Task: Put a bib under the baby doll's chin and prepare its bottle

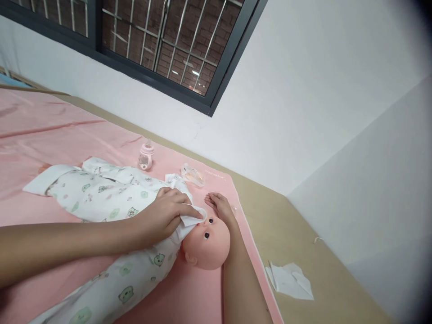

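A baby doll (216,247) lies on its back in a white suit printed with green animals. My left hand (168,211) is closed on a white tissue (191,219) and presses it over the doll's mouth and chin. The doll's lower face is hidden under tissue and fingers; both eyes show. My right forearm passes along the far side of the doll's head. Beyond the head, my right hand (219,206) rests on the pink mat (199,292) with its fingers stretched out, holding nothing.
A pink baby bottle (146,156) stands on the mat past the doll. Near it lies a clear plastic packet (192,174). A folded white tissue (290,281) is on the tan surface (270,225) at the right. A white wall and barred window are behind.
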`<state>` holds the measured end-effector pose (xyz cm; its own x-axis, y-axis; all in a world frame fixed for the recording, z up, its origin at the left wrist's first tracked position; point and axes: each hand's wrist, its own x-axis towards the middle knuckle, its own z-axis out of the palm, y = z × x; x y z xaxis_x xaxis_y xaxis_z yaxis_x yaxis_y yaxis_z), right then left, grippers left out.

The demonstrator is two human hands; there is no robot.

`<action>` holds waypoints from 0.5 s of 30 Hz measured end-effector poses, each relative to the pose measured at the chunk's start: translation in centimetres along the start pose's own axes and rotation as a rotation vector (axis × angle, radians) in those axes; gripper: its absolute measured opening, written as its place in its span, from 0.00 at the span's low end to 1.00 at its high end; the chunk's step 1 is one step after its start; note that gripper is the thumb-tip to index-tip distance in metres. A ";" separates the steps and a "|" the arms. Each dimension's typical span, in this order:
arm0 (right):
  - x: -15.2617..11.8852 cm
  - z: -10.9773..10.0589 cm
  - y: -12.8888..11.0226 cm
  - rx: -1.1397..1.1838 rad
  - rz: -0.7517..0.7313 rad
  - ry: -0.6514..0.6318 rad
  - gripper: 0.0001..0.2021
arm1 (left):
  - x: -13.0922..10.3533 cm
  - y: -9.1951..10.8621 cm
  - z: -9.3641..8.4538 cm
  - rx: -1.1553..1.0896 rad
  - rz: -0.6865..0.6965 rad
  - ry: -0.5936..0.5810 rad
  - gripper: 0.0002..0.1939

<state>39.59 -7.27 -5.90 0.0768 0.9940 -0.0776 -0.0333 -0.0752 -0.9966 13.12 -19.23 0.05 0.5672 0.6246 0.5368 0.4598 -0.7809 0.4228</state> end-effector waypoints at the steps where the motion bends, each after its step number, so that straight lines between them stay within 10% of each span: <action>1: 0.0 0.0 0.0 0.000 -0.001 0.000 0.04 | 0.0 0.0 0.0 0.000 -0.001 -0.005 0.30; 15: 0.0 -0.1 0.1 -0.012 0.001 -0.006 0.04 | -0.1 -0.6 0.7 0.068 0.045 0.048 0.29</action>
<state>39.68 -7.29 -5.98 0.0712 0.9943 -0.0788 -0.0217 -0.0775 -0.9968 13.23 -18.84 -0.74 0.5559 0.5863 0.5893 0.4809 -0.8051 0.3473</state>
